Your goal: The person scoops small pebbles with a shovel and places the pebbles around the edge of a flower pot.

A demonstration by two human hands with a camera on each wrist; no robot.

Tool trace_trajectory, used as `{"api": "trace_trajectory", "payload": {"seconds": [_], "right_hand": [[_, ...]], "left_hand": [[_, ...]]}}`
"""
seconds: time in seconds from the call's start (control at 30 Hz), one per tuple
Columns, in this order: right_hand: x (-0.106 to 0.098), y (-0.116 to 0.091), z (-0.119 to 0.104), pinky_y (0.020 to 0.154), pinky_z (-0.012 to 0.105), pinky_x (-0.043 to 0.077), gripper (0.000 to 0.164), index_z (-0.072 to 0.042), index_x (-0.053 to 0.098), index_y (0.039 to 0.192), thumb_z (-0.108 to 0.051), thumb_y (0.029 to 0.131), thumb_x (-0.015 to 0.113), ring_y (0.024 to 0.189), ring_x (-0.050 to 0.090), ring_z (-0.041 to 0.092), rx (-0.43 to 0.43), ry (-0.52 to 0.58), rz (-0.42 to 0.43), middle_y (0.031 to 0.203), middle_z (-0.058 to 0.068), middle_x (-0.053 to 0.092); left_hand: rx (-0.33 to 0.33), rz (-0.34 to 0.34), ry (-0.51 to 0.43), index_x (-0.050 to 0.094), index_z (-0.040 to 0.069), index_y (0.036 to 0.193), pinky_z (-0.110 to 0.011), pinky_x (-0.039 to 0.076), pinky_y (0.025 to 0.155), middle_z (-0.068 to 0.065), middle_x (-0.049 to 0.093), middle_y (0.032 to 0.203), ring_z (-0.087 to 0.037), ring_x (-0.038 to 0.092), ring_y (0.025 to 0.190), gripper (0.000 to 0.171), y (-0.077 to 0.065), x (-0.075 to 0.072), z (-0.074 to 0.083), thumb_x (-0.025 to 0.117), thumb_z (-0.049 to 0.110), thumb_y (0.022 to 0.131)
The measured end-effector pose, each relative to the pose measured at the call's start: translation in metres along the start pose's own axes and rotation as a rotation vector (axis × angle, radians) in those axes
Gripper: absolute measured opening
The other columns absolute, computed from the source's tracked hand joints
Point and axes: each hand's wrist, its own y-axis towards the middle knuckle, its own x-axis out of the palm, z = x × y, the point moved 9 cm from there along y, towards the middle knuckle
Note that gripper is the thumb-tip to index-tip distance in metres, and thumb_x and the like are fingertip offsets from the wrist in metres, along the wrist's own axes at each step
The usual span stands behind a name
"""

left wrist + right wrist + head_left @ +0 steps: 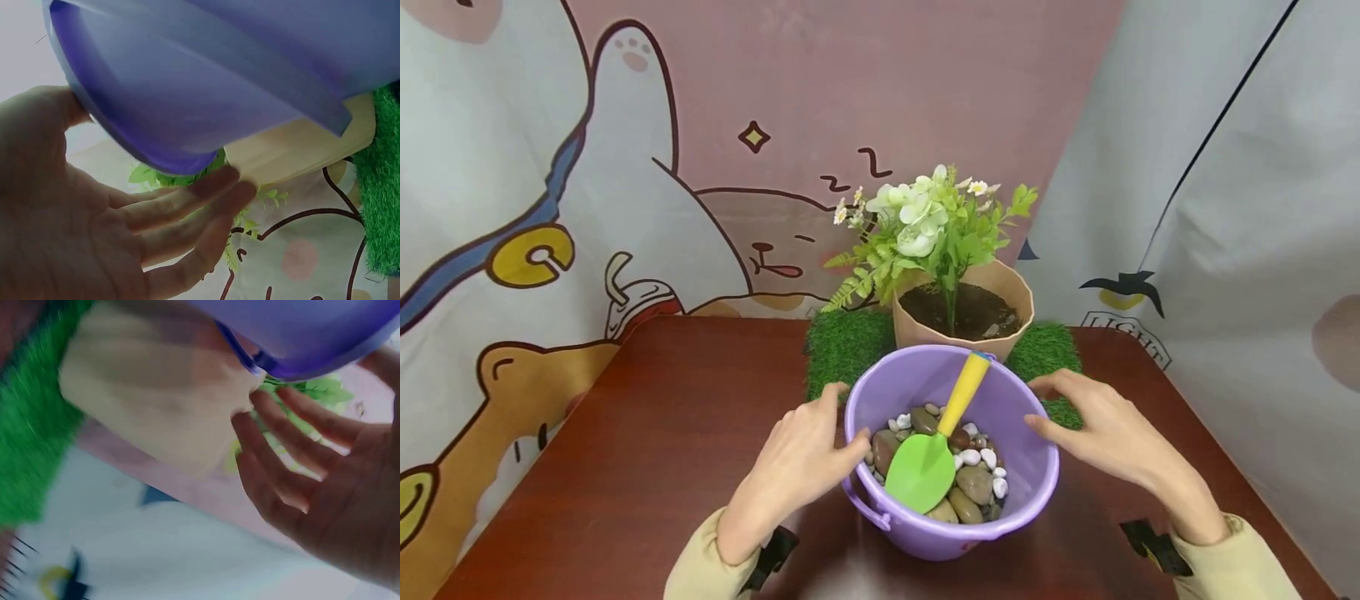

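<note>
A purple bucket (pixel 1037 500) stands on the brown table, its handle lowered against the near left side. Inside lie stones (pixel 974 483) of several sizes, brown, grey and white. On them rests a small trowel (pixel 921 473) with a green blade and yellow handle, the handle leaning toward the far rim. My left hand (pixel 801 454) is at the bucket's left rim, thumb at the edge and fingers loosely extended outside, as the left wrist view also shows. At the right rim, my right hand (pixel 1105 429) has its thumb near the edge and its fingers spread, relaxed.
Behind the bucket stands a beige pot (pixel 1021 304) with dark soil and an artificial-looking plant (pixel 925 221) with white flowers. It sits on a green turf mat (pixel 850 342). Cartoon-printed cloth (pixel 925 83) hangs behind and beside the table (pixel 700 433).
</note>
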Motion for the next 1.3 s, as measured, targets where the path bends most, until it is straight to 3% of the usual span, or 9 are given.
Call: {"api": "trace_trajectory", "payload": {"seconds": [0.1, 0.2, 0.3, 0.47, 0.6, 0.73, 0.93, 1.07, 1.3], "right_hand": [[-0.015, 0.013, -0.026, 0.075, 0.046, 0.047, 0.04, -0.009, 0.063, 0.107, -0.033, 0.075, 0.068, 0.095, 0.058, 0.027, -0.175, -0.176, 0.113, 0.102, 0.006, 0.063], [-0.019, 0.022, -0.058, 0.079, 0.045, 0.044, 0.042, -0.006, 0.063, 0.106, -0.026, 0.07, 0.071, 0.099, 0.054, 0.03, -0.43, -0.296, 0.202, 0.104, 0.01, 0.062], [-0.005, 0.026, -0.083, 0.085, 0.044, 0.043, 0.041, -0.01, 0.063, 0.108, -0.023, 0.07, 0.073, 0.105, 0.052, 0.03, -0.634, -0.362, 0.174, 0.107, 0.009, 0.062], [0.029, 0.025, -0.106, 0.095, 0.044, 0.04, 0.041, -0.018, 0.063, 0.111, -0.018, 0.071, 0.073, 0.114, 0.052, 0.028, -0.806, -0.493, 0.069, 0.111, 0.005, 0.063], [0.048, 0.023, -0.115, 0.098, 0.044, 0.038, 0.039, -0.023, 0.063, 0.107, -0.013, 0.07, 0.07, 0.113, 0.053, 0.026, -0.868, -0.581, 0.043, 0.107, 0.001, 0.064], [0.055, 0.022, -0.117, 0.096, 0.043, 0.04, 0.022, -0.024, 0.065, 0.092, -0.014, 0.072, 0.066, 0.097, 0.058, 0.022, -0.902, -0.622, 0.094, 0.09, -0.003, 0.064], [0.056, 0.022, -0.113, 0.078, 0.036, 0.039, 0.008, -0.025, 0.059, 0.08, -0.019, 0.075, 0.06, 0.072, 0.048, 0.018, -0.92, -0.62, 0.113, 0.075, -0.005, 0.054], [0.05, 0.022, -0.11, 0.071, 0.033, 0.033, 0.01, -0.025, 0.058, 0.082, -0.018, 0.075, 0.061, 0.071, 0.044, 0.018, -0.902, -0.613, 0.082, 0.076, -0.003, 0.051], [0.024, 0.026, -0.102, 0.077, 0.035, 0.037, 0.016, -0.021, 0.058, 0.081, -0.012, 0.072, 0.068, 0.079, 0.047, 0.022, -0.856, -0.653, 0.091, 0.079, 0.002, 0.05]], "left_hand": [[0.043, -0.006, -0.034, 0.051, 0.006, 0.126, -0.037, 0.051, 0.073, -0.006, 0.066, 0.104, -0.02, 0.065, 0.088, 0.058, 0.003, -0.002, 0.001, 0.062, 0.033, 0.076], [0.079, -0.016, -0.053, 0.053, 0.01, 0.127, -0.039, 0.049, 0.084, -0.004, 0.063, 0.116, -0.021, 0.062, 0.102, 0.055, 0.006, -0.004, 0.003, 0.061, 0.032, 0.078], [0.09, -0.023, -0.06, 0.053, 0.01, 0.127, -0.039, 0.049, 0.085, -0.004, 0.064, 0.115, -0.021, 0.062, 0.104, 0.053, 0.006, -0.004, 0.004, 0.06, 0.031, 0.079], [0.075, -0.037, -0.05, 0.053, 0.007, 0.128, -0.04, 0.048, 0.087, -0.008, 0.063, 0.117, -0.023, 0.061, 0.107, 0.055, 0.004, -0.004, 0.002, 0.059, 0.03, 0.079], [0.072, -0.036, -0.052, 0.053, 0.006, 0.128, -0.039, 0.048, 0.088, -0.009, 0.063, 0.119, -0.023, 0.06, 0.108, 0.056, 0.004, -0.004, 0.002, 0.059, 0.03, 0.078], [0.087, -0.03, -0.064, 0.053, 0.005, 0.128, -0.038, 0.049, 0.087, -0.009, 0.063, 0.118, -0.023, 0.061, 0.106, 0.055, 0.005, -0.004, 0.004, 0.06, 0.029, 0.078], [0.115, -0.019, -0.064, 0.054, 0.005, 0.126, -0.038, 0.049, 0.083, -0.006, 0.065, 0.111, -0.022, 0.063, 0.099, 0.054, 0.005, -0.004, 0.006, 0.06, 0.027, 0.078], [0.126, -0.002, -0.053, 0.054, 0.004, 0.125, -0.038, 0.049, 0.081, -0.006, 0.065, 0.108, -0.021, 0.064, 0.096, 0.054, 0.005, -0.004, 0.006, 0.061, 0.026, 0.077], [0.145, 0.027, -0.043, 0.056, 0.003, 0.121, -0.037, 0.05, 0.079, -0.005, 0.062, 0.109, -0.019, 0.063, 0.093, 0.052, 0.006, -0.006, 0.008, 0.062, 0.025, 0.075]]}}
